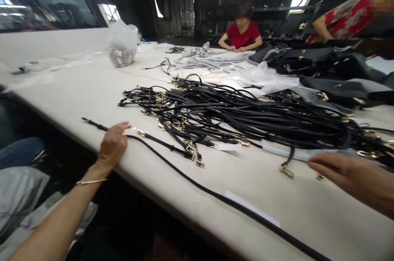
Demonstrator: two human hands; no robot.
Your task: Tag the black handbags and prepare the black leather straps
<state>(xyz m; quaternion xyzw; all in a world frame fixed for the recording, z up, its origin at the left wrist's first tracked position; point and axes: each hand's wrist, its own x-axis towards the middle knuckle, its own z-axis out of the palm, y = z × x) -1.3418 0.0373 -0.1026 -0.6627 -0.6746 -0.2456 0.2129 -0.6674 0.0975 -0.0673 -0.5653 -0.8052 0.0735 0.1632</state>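
A long black strap (197, 185) runs along the near table edge. My left hand (113, 145) lies on its left part, fingers curled down over it. At the right, the fingers of my right hand (353, 179) are pressed together at the end of a clear plastic strip (286, 151). That strip lies at the front of a big pile of black straps with gold buckles (246, 117). A strap end with a gold clasp (286, 170) hangs out of the pile just left of my right fingertips.
The white table (76, 92) reaches far back. On it are a plastic bag (123, 45), grey straps (206, 60), clear wrappers (261, 76) and black bags (332, 68). One person in red (241, 35) works at the far end, another (341, 17) at the right.
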